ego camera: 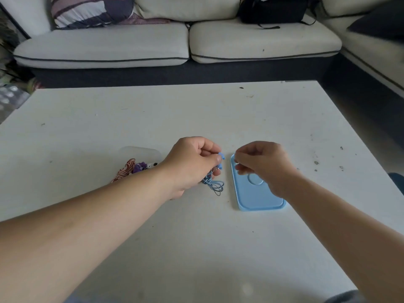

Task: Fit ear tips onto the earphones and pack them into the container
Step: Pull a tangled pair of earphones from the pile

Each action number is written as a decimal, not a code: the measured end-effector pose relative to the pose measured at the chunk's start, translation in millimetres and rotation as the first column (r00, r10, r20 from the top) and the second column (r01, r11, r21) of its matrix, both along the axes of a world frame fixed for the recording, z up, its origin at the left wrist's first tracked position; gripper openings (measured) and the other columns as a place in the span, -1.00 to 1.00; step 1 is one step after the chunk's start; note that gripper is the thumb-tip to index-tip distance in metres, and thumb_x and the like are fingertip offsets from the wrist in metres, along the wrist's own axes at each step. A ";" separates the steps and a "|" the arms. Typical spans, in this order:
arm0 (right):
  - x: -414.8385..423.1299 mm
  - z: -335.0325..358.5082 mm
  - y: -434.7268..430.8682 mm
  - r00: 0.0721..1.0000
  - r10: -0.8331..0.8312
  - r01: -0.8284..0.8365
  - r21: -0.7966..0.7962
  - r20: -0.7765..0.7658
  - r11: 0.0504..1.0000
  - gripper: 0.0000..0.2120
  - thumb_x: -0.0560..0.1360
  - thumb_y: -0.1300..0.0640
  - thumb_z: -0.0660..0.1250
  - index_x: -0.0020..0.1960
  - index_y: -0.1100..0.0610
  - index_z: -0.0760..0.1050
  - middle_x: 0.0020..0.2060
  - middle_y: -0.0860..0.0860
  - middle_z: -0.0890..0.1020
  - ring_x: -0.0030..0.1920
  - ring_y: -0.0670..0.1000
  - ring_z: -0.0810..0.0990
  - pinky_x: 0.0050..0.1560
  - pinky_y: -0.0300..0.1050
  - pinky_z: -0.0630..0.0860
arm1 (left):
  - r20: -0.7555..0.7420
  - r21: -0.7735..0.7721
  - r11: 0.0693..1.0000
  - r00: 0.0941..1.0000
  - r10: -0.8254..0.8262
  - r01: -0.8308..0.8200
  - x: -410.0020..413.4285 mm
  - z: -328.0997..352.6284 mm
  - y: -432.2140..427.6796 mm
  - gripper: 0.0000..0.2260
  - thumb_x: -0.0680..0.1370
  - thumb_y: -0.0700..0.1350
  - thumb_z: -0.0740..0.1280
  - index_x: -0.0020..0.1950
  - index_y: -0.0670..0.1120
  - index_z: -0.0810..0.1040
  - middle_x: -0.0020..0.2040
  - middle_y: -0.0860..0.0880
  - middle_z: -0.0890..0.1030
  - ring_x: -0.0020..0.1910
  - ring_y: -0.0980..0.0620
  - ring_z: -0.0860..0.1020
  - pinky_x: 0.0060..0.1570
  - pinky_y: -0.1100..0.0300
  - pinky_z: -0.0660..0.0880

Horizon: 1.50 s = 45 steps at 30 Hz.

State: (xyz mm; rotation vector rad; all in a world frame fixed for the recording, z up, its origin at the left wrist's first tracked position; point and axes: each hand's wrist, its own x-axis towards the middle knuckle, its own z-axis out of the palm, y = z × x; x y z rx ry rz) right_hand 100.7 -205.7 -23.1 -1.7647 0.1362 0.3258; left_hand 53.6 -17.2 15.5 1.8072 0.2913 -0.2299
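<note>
Now the left hand [194, 162] pinches the featherlight blue earphones [222, 157] mid-counter [196, 248], limp cable [215, 184] dangling. The right hand [262, 165] nips something tiny, likely a soft ear tip, above the blue lid [258, 197]. Best to grip the rigid bud.

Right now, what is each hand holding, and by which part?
The left hand pinches the blue wired earphones at an earbud, cable dangling below. The right hand pinches a tiny pale item, too small to identify.

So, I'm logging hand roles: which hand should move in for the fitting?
Likely right: the right hand pinches a small piece beside the bud, while the left hand grips the blue earphones, coiled cable and all.
</note>
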 end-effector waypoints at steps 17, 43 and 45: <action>-16.3 26.5 -11.3 0.970 0.244 -0.202 0.494 -0.022 0.846 -0.72 0.40 0.27 0.45 0.07 0.37 0.64 -0.11 0.26 0.69 -0.17 0.08 0.70 -0.11 -0.14 0.66 | 0.007 -0.236 0.972 1.000 0.017 -0.015 -0.2 10.5 -5.3 -0.90 0.56 -0.25 0.48 0.07 -0.20 0.69 -0.11 -0.18 0.75 -0.24 -0.03 0.70 -0.27 0.20 0.57; -14.9 28.0 -11.7 0.968 0.248 -0.237 0.462 0.038 0.855 -0.82 0.37 0.23 0.48 -0.06 0.28 0.70 -0.17 0.24 0.68 -0.22 0.11 0.65 -0.16 -0.08 0.64 | -0.026 -0.320 0.947 1.000 -0.011 0.003 -1.5 24.4 -8.7 -0.91 0.56 -0.27 0.46 0.05 -0.22 0.68 -0.18 -0.14 0.72 -0.27 -0.01 0.67 -0.29 0.24 0.59; -14.6 28.1 -11.9 0.967 0.252 -0.243 0.458 0.043 0.855 -0.78 0.38 0.22 0.47 -0.02 0.31 0.69 -0.17 0.25 0.68 -0.22 0.11 0.66 -0.15 -0.09 0.64 | -0.025 -0.321 0.947 1.000 0.011 -0.018 -1.9 23.4 -9.3 -0.90 0.56 -0.27 0.46 0.07 -0.23 0.67 -0.16 -0.15 0.72 -0.28 0.00 0.67 -0.30 0.24 0.60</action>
